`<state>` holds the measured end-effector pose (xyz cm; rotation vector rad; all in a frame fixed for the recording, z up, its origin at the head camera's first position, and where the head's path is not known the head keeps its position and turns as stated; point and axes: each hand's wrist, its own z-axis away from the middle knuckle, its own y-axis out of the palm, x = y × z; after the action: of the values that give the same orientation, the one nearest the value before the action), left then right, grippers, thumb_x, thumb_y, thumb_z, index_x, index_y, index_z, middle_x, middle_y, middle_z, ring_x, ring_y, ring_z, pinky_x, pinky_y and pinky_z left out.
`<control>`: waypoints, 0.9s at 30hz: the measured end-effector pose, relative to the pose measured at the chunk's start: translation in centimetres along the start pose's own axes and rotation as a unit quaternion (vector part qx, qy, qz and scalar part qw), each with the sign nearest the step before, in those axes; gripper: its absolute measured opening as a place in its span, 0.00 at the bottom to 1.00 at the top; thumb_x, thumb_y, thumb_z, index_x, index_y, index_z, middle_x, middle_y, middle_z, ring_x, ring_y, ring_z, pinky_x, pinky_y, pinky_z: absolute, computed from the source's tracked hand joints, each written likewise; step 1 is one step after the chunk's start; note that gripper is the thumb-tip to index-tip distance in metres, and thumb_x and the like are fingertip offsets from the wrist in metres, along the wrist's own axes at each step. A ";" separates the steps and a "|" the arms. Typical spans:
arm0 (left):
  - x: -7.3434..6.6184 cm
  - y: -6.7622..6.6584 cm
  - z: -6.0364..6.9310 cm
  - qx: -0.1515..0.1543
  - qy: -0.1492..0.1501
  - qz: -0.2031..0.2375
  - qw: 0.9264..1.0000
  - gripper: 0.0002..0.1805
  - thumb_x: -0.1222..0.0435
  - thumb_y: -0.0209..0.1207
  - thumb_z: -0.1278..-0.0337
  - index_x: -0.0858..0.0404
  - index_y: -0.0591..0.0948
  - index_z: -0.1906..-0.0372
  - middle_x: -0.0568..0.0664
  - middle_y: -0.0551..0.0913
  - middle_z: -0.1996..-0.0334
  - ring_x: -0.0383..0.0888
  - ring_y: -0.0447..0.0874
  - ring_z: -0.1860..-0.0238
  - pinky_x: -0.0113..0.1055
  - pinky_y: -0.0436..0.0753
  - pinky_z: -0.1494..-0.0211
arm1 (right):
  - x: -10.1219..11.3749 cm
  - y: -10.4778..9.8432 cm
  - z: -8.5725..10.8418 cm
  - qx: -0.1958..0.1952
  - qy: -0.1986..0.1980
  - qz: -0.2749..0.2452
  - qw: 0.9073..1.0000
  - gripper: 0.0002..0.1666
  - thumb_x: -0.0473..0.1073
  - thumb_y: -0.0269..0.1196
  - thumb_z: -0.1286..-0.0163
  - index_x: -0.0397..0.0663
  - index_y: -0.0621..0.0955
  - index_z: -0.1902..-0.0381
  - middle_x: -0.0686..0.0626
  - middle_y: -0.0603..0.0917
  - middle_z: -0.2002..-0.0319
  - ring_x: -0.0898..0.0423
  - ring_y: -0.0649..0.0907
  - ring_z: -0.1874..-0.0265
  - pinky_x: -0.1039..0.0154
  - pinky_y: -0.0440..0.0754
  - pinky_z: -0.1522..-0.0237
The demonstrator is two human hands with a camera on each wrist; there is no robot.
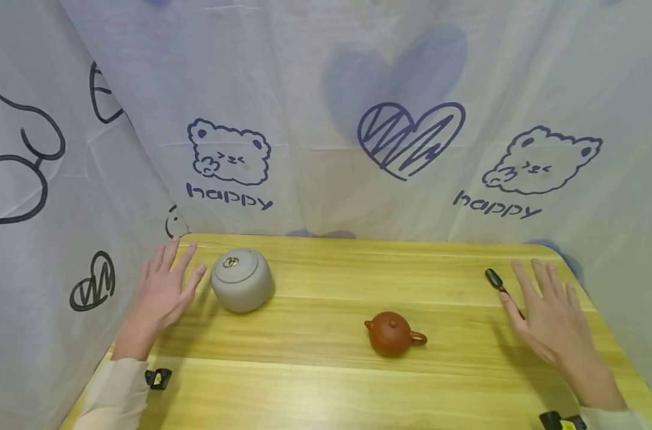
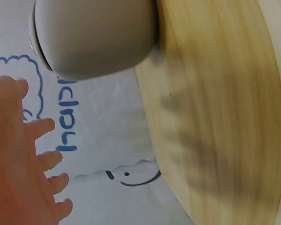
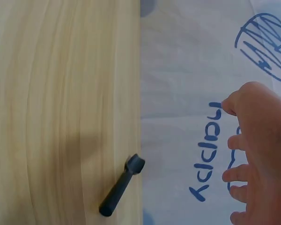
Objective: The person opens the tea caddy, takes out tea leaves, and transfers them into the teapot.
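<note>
My left hand [image 1: 163,295], fingers spread and straight, hovers over the left side of the table, holding nothing. Just right of it stands a round grey lidded jar [image 1: 242,282] with a small brass-coloured ring on its lid; the left wrist view shows the jar's side [image 2: 93,37] close by. Over the table's right side my right hand [image 1: 554,328] is likewise spread and bare. Beneath its thumb lies a small black scoop [image 1: 495,279], partly covered in the head view but whole in the right wrist view [image 3: 119,190]. Between the hands sits a reddish-brown clay teapot [image 1: 390,334], spout to the left.
A light wooden table [image 1: 304,394] carries these things. White cloth [image 1: 304,119] with drawn bears and hearts hangs behind the table's back edge and along the left side. Black wrist straps [image 1: 158,378] show at both sleeves.
</note>
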<state>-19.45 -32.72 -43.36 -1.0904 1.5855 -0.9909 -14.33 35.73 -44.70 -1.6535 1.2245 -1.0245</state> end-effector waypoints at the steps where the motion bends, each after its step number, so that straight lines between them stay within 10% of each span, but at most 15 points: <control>1: -0.3 -0.1 0.1 -0.004 0.002 0.001 1.000 0.37 0.42 0.35 0.19 0.55 0.53 0.16 0.60 0.36 0.17 0.69 0.34 0.20 0.71 0.37 0.24 | 0.2 -0.1 0.0 0.001 0.000 -0.002 1.000 0.42 0.56 0.51 0.19 0.48 0.53 0.17 0.25 0.54 0.25 0.24 0.51 0.25 0.19 0.46 0.32; 13: -6.4 0.3 0.9 -0.082 0.067 0.097 0.990 0.32 0.49 0.50 0.21 0.59 0.64 0.21 0.65 0.55 0.21 0.66 0.52 0.23 0.67 0.52 0.23 | 3.3 -0.9 -0.1 -0.032 -0.022 -0.078 0.996 0.39 0.52 0.55 0.20 0.49 0.58 0.18 0.26 0.61 0.27 0.24 0.57 0.27 0.23 0.50 0.29; 20: -10.6 1.7 1.4 -0.145 0.140 0.154 0.967 0.28 0.60 0.61 0.28 0.64 0.73 0.29 0.62 0.67 0.26 0.62 0.62 0.26 0.65 0.67 0.28 | 5.8 -0.7 -0.3 -0.061 -0.049 -0.152 0.985 0.35 0.47 0.61 0.23 0.45 0.66 0.23 0.30 0.68 0.31 0.27 0.66 0.33 0.24 0.60 0.33; 27: -14.7 3.4 1.4 -0.128 0.184 0.261 0.939 0.27 0.64 0.61 0.29 0.61 0.74 0.28 0.56 0.73 0.30 0.56 0.69 0.28 0.57 0.68 0.26 | 8.2 -0.4 -0.7 -0.049 -0.042 -0.219 0.974 0.35 0.45 0.63 0.24 0.51 0.69 0.23 0.34 0.69 0.29 0.29 0.67 0.33 0.21 0.65 0.41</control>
<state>-16.38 -17.87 -43.21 -0.6020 2.2113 -0.6568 -13.21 27.73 -43.03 -2.0798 0.8817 -1.1548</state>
